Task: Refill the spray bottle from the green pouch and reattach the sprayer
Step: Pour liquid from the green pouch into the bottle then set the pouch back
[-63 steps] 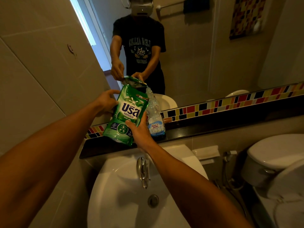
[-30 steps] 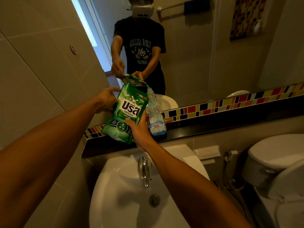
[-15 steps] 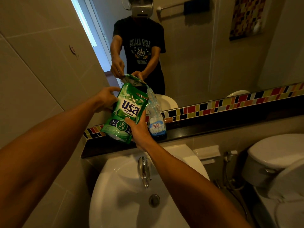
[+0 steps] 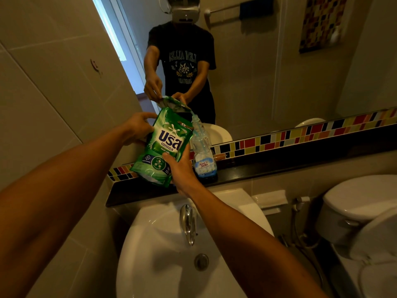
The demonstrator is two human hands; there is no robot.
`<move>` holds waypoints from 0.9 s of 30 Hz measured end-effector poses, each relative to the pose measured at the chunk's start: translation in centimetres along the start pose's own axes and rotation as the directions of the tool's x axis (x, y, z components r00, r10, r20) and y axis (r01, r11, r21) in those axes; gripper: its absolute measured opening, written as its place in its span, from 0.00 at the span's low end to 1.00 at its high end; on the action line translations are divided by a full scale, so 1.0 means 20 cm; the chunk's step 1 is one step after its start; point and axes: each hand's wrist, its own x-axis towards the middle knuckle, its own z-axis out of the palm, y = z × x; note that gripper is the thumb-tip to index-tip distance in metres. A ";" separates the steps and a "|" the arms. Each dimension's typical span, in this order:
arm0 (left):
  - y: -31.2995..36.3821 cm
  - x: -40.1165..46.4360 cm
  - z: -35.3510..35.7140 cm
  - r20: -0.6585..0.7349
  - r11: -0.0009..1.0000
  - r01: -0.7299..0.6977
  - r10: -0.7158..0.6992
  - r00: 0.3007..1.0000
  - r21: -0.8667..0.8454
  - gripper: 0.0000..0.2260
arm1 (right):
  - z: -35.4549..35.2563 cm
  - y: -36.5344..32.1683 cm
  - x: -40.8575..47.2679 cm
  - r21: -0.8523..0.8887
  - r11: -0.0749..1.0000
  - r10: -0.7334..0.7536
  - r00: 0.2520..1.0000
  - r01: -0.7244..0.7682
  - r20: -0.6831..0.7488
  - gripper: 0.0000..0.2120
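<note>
While the green pouch is tilting over the spray bottle, the pouring step is under way: a thin stream is running from the pouch's torn top corner into the open neck of the bottle. The bottle is standing upright on the dark counter behind the sink, just in front of the mirror, with blue liquid sitting low inside it. The left hand is gripping the pouch's upper left edge, fingers curled around it, and the right hand is cupping the lower right corner, thumb pressing on the front. Nobody is steadying the bottle, so it looks easy to knock over. The sprayer is not showing anywhere. Judging by the level, filling is far from done; next, the pouch probably needs raising further while its spout is being kept over the narrow neck.
</note>
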 end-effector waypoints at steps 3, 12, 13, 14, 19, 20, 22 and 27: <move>0.00 0.00 0.00 -0.003 1.000 0.000 0.000 1.000 0.005 0.25 | 0.01 -0.01 0.00 -0.006 1.000 0.003 1.000 -0.003 -0.006 0.42; 0.01 -0.01 -0.01 0.000 1.000 0.009 -0.009 1.000 0.006 0.25 | 0.01 -0.01 0.00 0.011 1.000 0.024 1.000 -0.024 0.006 0.44; 0.01 -0.01 -0.01 -0.001 1.000 0.009 -0.009 1.000 0.005 0.25 | 0.01 -0.01 0.00 0.011 1.000 0.028 1.000 -0.028 0.006 0.44; 0.02 -0.01 -0.01 -0.004 1.000 0.008 -0.008 1.000 0.001 0.25 | 0.02 -0.01 0.00 0.013 0.999 0.029 1.000 -0.029 0.007 0.44; 0.02 -0.02 -0.01 -0.003 1.000 0.007 -0.007 1.000 0.004 0.25 | 0.02 -0.01 -0.01 0.033 0.999 0.018 1.000 -0.018 0.013 0.46; 0.02 -0.02 -0.01 -0.001 1.000 0.007 -0.007 1.000 0.008 0.25 | 0.02 -0.01 -0.01 0.033 0.999 0.019 1.000 -0.019 0.015 0.46; 0.02 -0.02 -0.02 0.001 1.000 0.005 -0.005 1.000 0.010 0.25 | 0.02 -0.01 -0.01 0.038 0.999 0.018 1.000 -0.019 0.018 0.47; 0.03 -0.02 -0.01 -0.001 1.000 0.007 -0.007 1.000 0.005 0.25 | 0.01 -0.01 0.00 0.044 0.999 0.016 1.000 -0.017 0.018 0.48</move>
